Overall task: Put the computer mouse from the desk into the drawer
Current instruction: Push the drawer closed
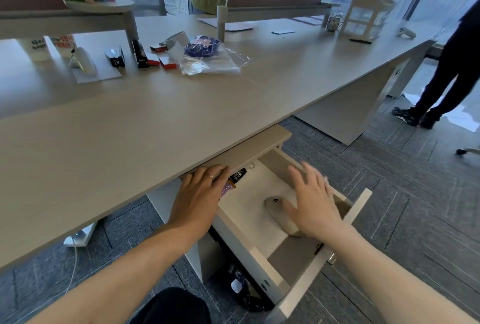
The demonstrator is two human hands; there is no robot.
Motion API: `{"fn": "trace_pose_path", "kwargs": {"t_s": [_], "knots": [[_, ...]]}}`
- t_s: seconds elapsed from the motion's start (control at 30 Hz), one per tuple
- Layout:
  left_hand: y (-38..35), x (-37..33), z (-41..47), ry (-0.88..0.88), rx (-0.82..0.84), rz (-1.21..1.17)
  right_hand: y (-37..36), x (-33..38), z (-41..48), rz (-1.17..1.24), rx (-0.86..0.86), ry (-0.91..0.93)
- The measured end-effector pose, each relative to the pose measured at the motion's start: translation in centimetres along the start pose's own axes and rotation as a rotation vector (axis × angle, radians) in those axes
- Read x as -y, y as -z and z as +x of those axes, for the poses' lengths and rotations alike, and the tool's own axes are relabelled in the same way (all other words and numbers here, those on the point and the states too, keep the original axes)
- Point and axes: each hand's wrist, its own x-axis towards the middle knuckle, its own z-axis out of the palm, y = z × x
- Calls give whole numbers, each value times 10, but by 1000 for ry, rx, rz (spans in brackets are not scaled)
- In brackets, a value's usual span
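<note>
A beige computer mouse (279,213) lies on the white floor of the pulled-out drawer (359,206) under the desk (155,126). Just to the right of and above the mouse hovers my right hand (315,201), fingers spread and holding nothing; its thumb is close to the mouse, contact unclear. At the drawer's left side, right below the desk edge, is my left hand (200,199), fingers extended, partly covering a small packet (235,179) at the drawer's back corner.
Staplers (115,56), small red boxes, a tape roll, plastic bags and cups sit at the far left of the desk. A person stands at the right (441,77). A dark bag lies on the carpet under the drawer (241,287).
</note>
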Motion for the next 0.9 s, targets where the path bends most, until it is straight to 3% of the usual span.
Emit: {"fn": "trace_pose_path", "kwargs": {"t_s": [0.07,0.17,0.27,0.33,0.47,0.9], "knots": [[3,-3,-3,30,21,14,18,-20,-14,59,-145,-75],[5,-8,-8,80,38,22,23,-49,-39,367,-265,-397],[8,-14,-12,111,41,10,11,-62,-55,932,-137,-831],[9,-17,-14,129,38,2,0,-59,-64,1249,4,-962],[10,-20,-13,153,38,-23,-6,-48,-68,1457,47,-980],[-3,-12,-11,119,-26,-17,-13,-7,-17,1505,96,-922]]}}
